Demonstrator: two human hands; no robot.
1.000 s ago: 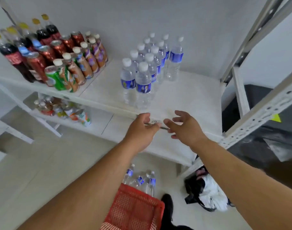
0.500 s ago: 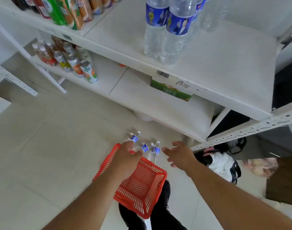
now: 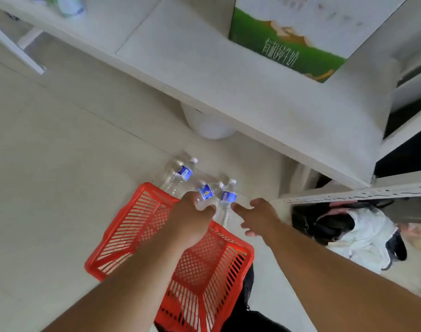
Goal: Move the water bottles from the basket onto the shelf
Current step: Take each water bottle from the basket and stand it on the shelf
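Both hands lowered to basket (image 3: 137,226), left hand (image 3: 192,216) grip curled round water bottle (image 3: 206,192), right hand (image 3: 257,216) fingers spread beside it

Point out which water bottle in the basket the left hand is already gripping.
The middle bottle: the left hand wraps its body. The far-left bottle and the right one stand untouched.

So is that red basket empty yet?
No. Three water bottles show at the far end of the basket, caps up; the left hand grips one.
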